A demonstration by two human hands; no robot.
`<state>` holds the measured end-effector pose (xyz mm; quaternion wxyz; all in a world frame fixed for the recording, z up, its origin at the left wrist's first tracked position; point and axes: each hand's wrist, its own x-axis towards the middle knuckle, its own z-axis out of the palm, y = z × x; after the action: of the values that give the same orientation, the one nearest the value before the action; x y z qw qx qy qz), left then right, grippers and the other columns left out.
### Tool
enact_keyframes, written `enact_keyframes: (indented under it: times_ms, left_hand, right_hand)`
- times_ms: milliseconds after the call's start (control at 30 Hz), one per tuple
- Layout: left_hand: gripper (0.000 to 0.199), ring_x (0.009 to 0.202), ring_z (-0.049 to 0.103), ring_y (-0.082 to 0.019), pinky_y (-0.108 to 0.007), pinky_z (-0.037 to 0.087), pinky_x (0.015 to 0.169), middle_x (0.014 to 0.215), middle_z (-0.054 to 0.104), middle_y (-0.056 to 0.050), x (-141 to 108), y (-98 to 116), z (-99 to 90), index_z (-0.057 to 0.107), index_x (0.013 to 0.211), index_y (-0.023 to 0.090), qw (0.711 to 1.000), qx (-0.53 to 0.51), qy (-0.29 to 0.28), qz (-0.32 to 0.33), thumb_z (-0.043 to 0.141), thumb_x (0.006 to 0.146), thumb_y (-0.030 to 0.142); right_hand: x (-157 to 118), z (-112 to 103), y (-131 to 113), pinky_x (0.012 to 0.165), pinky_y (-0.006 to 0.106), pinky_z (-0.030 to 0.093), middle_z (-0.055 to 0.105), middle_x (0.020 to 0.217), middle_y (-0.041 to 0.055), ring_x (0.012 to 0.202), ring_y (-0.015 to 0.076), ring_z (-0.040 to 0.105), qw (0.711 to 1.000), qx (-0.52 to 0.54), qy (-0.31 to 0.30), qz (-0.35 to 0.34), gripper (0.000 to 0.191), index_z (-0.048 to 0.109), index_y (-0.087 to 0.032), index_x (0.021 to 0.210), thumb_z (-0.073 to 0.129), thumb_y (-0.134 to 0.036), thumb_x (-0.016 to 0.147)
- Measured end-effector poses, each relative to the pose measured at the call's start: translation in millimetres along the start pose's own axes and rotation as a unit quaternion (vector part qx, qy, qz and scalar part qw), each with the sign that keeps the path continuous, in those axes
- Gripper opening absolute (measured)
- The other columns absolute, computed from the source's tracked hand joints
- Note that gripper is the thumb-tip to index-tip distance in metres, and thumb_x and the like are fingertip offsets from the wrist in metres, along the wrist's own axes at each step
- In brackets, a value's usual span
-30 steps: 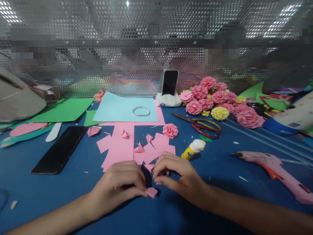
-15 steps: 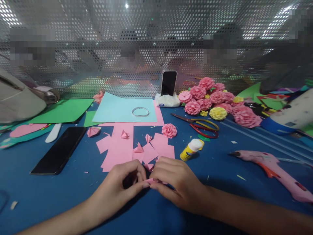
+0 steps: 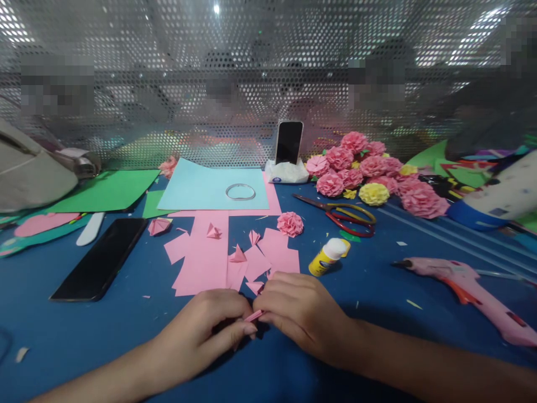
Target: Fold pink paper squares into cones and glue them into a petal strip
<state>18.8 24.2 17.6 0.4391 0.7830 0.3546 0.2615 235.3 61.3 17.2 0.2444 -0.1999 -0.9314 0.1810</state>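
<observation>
Close together | left hand [image 3: 212, 322], right hand [image 3: 304, 313] curled inward | grip: both pinching folded pink paper [image 3: 254, 316]

Paper pieces [image 3: 207, 260] lie between the nearer phone [image 3: 100, 258], left, and glue gun [image 3: 472, 294], right.

A black phone [image 3: 99, 260] lies flat — a second phone [image 3: 289, 142] stands farther back.

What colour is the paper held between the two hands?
The held paper is pink; it shows in the head view.
</observation>
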Motion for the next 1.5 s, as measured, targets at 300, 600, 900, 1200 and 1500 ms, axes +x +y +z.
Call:
enact_keyframes:
  times_ms: [300, 600, 900, 1200, 1500]
  left_hand:
    - [0.028, 0.068, 0.054, -0.012, -0.022, 0.038, 0.063, 0.071, 0.059, 0.000, -3.4, -4.0, 4.2, 0.062, 0.077, 0.016, 0.992, 0.071, 0.067, 0.081, 0.049, 0.101, 0.020]
    - [0.031, 0.056, 0.035, -0.017, -0.034, 0.019, 0.053, 0.058, 0.047, -0.001, -8.9, -2.9, 5.5, 0.049, 0.061, 0.017, 0.863, 0.416, 0.136, 0.253, 0.048, 0.090, 0.008]
    - [0.031, 0.048, 0.043, -0.017, -0.035, 0.023, 0.050, 0.058, 0.050, -0.001, -17.6, 9.0, 12.3, 0.058, 0.068, 0.015, 0.764, 0.561, 0.100, 0.303, 0.042, 0.093, 0.005]
    - [0.027, 0.041, 0.047, -0.016, -0.033, 0.027, 0.044, 0.055, 0.052, 0.002, -21.1, 23.6, 16.3, 0.058, 0.069, 0.016, 0.740, 0.593, 0.106, 0.299, 0.045, 0.090, 0.005]
    - [0.017, 0.043, 0.049, -0.014, -0.031, 0.031, 0.044, 0.058, 0.057, 0.003, -23.4, 28.1, 20.3, 0.059, 0.075, 0.016, 0.740, 0.608, 0.077, 0.278, 0.051, 0.087, 0.008]
  right_hand:
    - [-1.9, 2.0, 1.6, 0.070, 0.027, 0.034, 0.064, 0.078, -0.0002, 0.072, 0.0144, 0.054, 0.999, -0.032, 0.018, -0.017, 0.043, 0.065, -0.019, 0.091, 0.029, -0.034, 0.109]
    - [-2.5, 3.5, -1.0, 0.069, 0.029, 0.031, 0.059, 0.074, -0.0005, 0.070, 0.0150, 0.049, 0.995, -0.013, 0.071, 0.067, 0.041, 0.057, -0.017, 0.080, 0.052, -0.053, 0.098]
    - [-1.0, 2.5, -21.1, 0.075, 0.028, 0.034, 0.063, 0.076, -0.0009, 0.072, 0.0133, 0.052, 0.996, 0.076, -0.006, 0.055, 0.025, 0.061, -0.017, 0.084, 0.049, -0.031, 0.101]
    - [1.3, -6.5, -35.1, 0.061, 0.022, 0.033, 0.056, 0.071, -0.0055, 0.063, 0.0093, 0.046, 0.981, 0.109, -0.074, 0.144, 0.016, 0.052, -0.019, 0.077, 0.056, -0.017, 0.091]
    - [4.3, -13.2, -42.8, 0.064, 0.019, 0.040, 0.061, 0.079, -0.0033, 0.069, 0.0101, 0.053, 0.958, 0.175, -0.115, 0.196, 0.010, 0.054, -0.019, 0.087, 0.051, -0.014, 0.094]
